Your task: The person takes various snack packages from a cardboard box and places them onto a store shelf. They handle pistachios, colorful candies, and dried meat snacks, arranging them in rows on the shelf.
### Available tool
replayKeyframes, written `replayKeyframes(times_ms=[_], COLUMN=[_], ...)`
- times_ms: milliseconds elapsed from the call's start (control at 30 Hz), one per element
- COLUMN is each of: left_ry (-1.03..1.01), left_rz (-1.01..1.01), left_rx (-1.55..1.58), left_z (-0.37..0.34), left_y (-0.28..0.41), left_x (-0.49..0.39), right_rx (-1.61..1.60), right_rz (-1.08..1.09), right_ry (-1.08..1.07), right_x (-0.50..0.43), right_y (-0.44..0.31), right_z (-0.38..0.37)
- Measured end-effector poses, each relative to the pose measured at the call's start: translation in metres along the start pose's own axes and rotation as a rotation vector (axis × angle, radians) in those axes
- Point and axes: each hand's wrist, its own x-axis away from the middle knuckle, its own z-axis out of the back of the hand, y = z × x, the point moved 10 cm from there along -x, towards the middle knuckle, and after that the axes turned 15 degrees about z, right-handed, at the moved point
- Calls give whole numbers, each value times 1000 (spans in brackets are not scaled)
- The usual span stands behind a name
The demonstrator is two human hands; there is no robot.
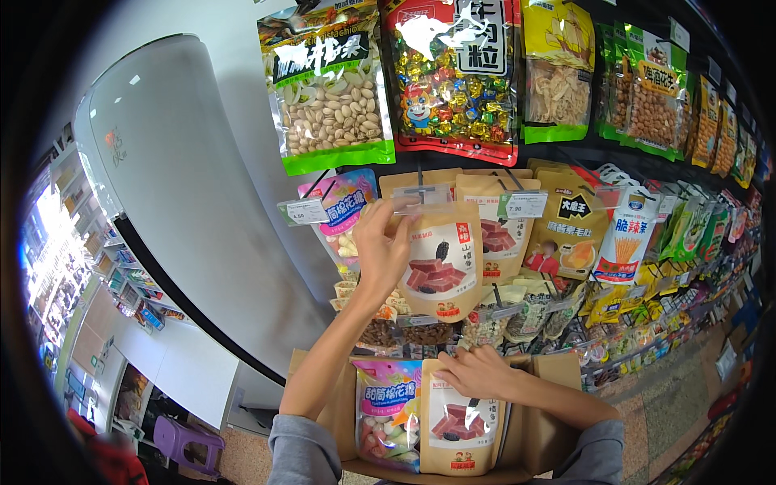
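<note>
My left hand (383, 245) is raised at the hanging display, its fingers at the top left of a kraft snack pouch (444, 267) beneath a clear plastic tag holder (422, 199). Whether the fingers grip the pouch or the holder is hard to tell. Lower down, my right hand (479, 376) has its fingers on the top edge of a similar kraft pouch (464, 424) standing in an open cardboard box (548, 424). Beside that pouch, in the same box, stands a pink and blue marshmallow bag (388, 418).
Above hang a pistachio bag (333, 109) and a red candy bag (454, 91). Gold pouches (561, 224) and other snacks hang to the right. At left stands a tall, rounded white appliance (163, 133), with a purple plastic stool (188, 442) below it.
</note>
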Motion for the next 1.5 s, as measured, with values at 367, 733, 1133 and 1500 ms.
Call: replayKeyframes(times_ms=[367, 733, 1133, 1500], left_ry=[67, 38, 31, -12], left_rz=[-73, -278, -161, -251], left_rx=[-76, -90, -45, -47], left_z=[-1, -5, -24, -42], left_y=[6, 3, -31, -52], left_x=[-4, -10, -33, -61], right_rx=[-17, -51, -50, 79], right_rz=[13, -6, -43, -45], right_ry=[31, 15, -25, 85], right_x=[4, 7, 12, 23], right_y=[3, 8, 14, 18], right_z=[-2, -5, -11, 0])
